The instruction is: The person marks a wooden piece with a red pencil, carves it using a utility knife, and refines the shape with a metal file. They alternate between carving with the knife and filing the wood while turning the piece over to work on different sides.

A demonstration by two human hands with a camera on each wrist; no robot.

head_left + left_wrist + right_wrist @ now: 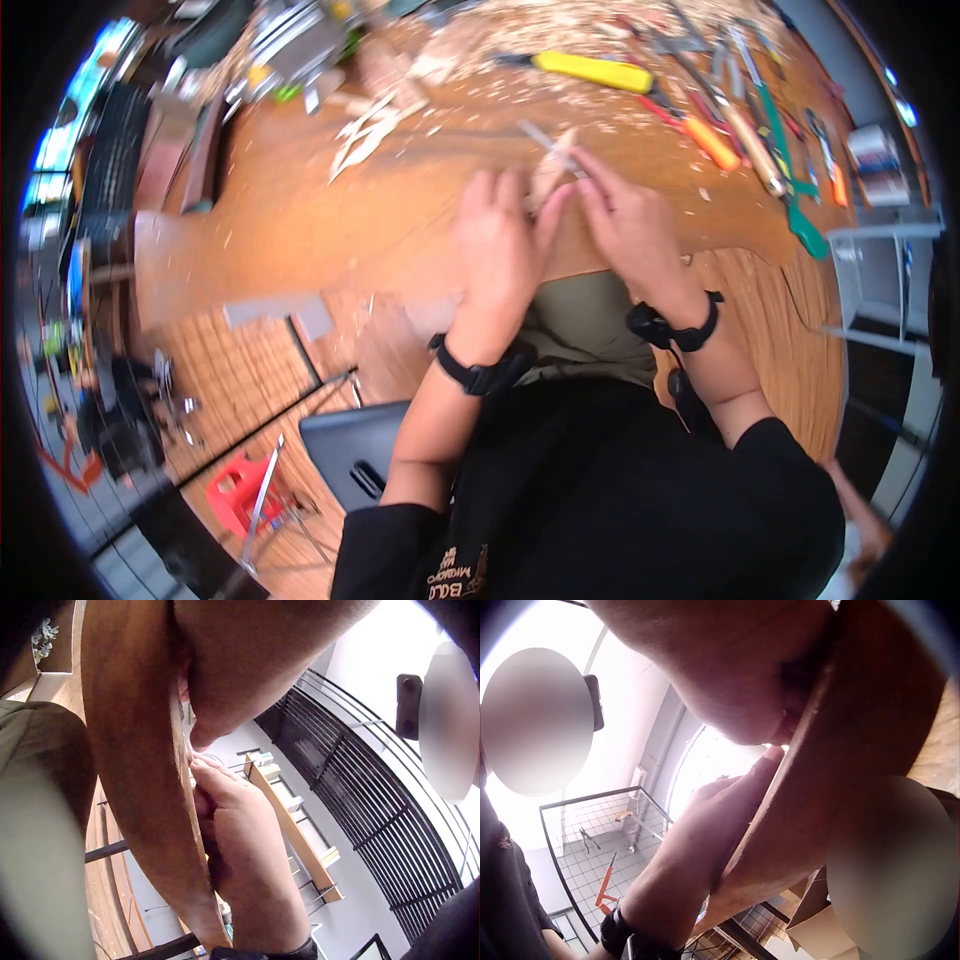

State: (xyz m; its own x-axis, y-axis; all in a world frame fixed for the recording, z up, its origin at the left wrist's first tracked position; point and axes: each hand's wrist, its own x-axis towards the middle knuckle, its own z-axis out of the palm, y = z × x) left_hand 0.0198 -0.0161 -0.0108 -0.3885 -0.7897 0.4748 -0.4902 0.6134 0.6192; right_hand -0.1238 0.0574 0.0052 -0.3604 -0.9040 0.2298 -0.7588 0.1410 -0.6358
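Note:
In the head view a small pale piece of wood is at the near part of the wooden table. My left hand holds it from the left, thumb along its near side. From the right, my right hand pinches a thin grey metal tool that crosses over the wood. What kind of tool this is I cannot tell. Both wrist views look up past the table edge; there the left hand and the right hand meet closely above it, largely hiding the work.
A yellow-handled cutter lies beyond the hands, among wood shavings. Several tools, including an orange-handled one and a green one, lie at right. Cut wood pieces and a metal vise-like device are at far left.

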